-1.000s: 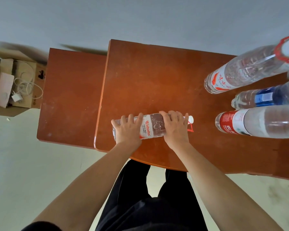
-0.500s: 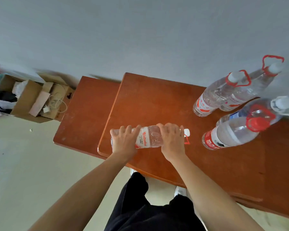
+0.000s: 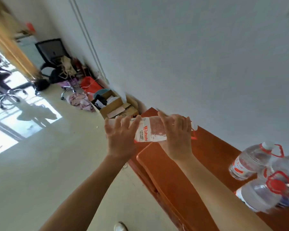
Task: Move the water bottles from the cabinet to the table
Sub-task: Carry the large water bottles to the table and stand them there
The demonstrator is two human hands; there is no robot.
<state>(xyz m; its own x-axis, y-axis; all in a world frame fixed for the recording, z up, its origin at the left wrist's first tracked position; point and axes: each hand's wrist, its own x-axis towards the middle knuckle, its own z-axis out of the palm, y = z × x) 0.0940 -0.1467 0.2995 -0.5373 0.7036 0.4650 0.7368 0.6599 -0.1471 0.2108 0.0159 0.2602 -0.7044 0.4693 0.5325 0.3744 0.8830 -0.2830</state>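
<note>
A pale grey-white wall (image 3: pixel 190 55) fills most of the view, with a thin double pipe or conduit (image 3: pixel 87 39) running down it to the floor. The floor (image 3: pixel 40 164) is glossy cream and carries bright patches of window light at the left. A yellowish curtain (image 3: pixel 8 45) hangs at the upper left (badly blurred). A black office chair (image 3: pixel 52 52) stands by the wall, with a heap of clutter near it: a red bag (image 3: pixel 90 84), pinkish cloth (image 3: pixel 78 100) and an open cardboard box (image 3: pixel 112 104). Chrome chair legs (image 3: pixel 5 97) show at the far left.
</note>
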